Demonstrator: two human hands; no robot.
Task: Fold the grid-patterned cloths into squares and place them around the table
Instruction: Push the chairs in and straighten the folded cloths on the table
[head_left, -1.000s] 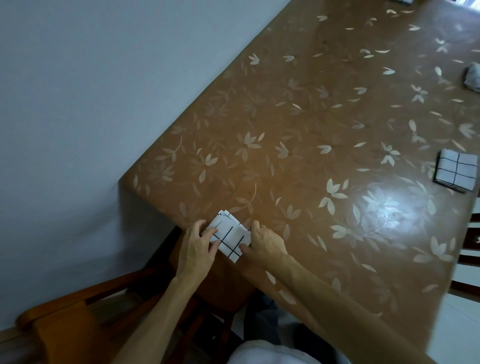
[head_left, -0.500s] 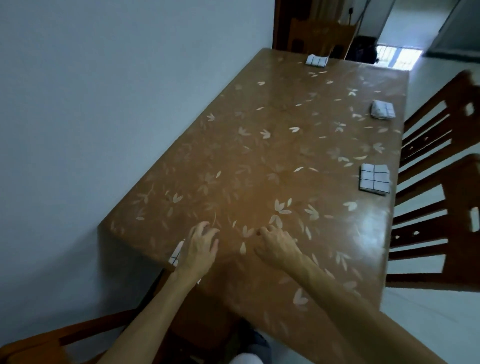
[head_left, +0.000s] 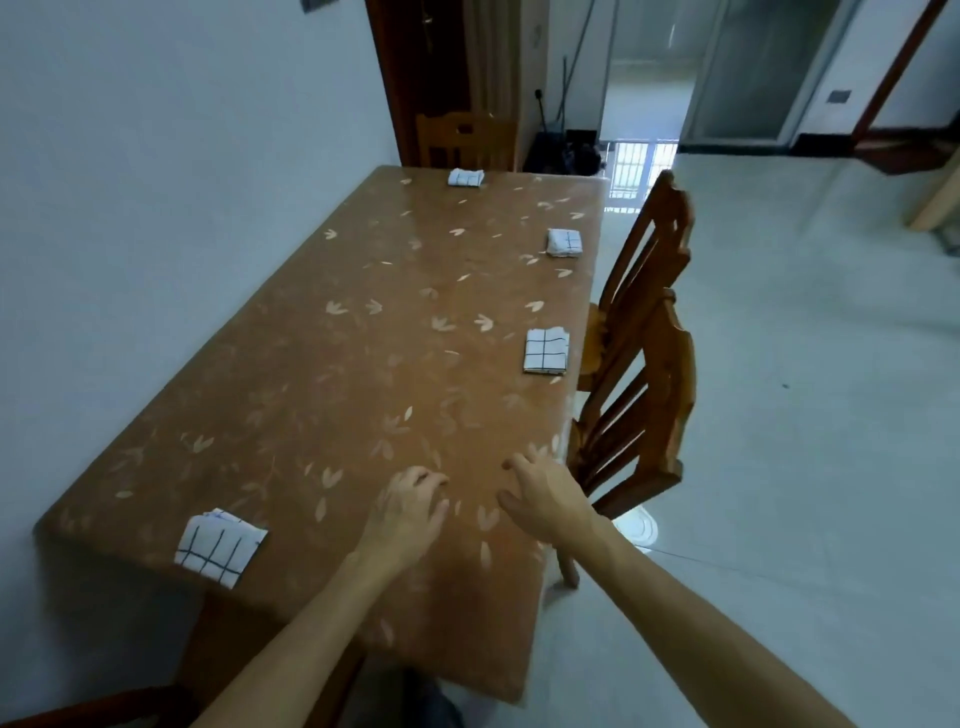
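Counter (head_left: 322, 374), leaf-print top: 4 folded grid cloths, 2 hands.
Cloths: near-L corner (head_left: 221, 546); R edge mid (head_left: 545, 351); R edge far (head_left: 564, 242); far end (head_left: 466, 177). L hand (head_left: 408, 512) & R hand (head_left: 545, 493) over near edge, fingers loosely curled, holding nothing. Wooden chairs (head_left: 641, 395) at R side.

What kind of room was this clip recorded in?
Most likely a home dining area: a long table with a leaf-patterned cover, wooden chairs pushed up to its side, and folded grid cloths laid out like place settings. A tiled hallway opens beyond.
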